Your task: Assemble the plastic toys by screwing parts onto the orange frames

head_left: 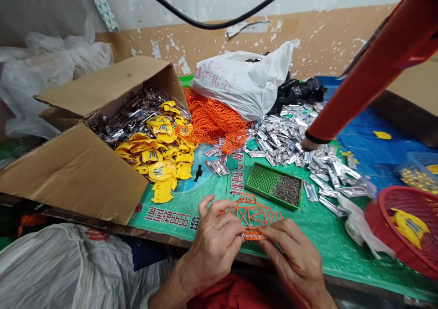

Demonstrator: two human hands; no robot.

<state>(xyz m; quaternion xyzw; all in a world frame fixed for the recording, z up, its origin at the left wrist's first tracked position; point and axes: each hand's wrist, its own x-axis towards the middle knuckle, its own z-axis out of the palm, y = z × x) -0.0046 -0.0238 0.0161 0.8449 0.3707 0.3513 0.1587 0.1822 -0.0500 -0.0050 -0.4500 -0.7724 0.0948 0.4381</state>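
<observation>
Both my hands are raised just above the front edge of a green printed mat [325, 240]. My left hand [214, 245] pinches one side of an orange plastic lattice piece [255, 215], and my right hand [294, 259] grips its other side. Beyond the piece lies a green perforated tray [273, 186], with a heap of tiny dark parts on its right half. Loose silver foil-like pieces [284, 138] are scattered farther up the mat. The lattice's middle shows between my fingers, while its lower edge is partly hidden.
A cardboard box [78, 163] spills yellow plastic pieces [160, 154] at left. Behind the mat are tangled orange lattice pieces [212, 120] and a white plastic bag [242, 83]. A red basket [400, 222] sits at right, beneath a red pole [376, 67].
</observation>
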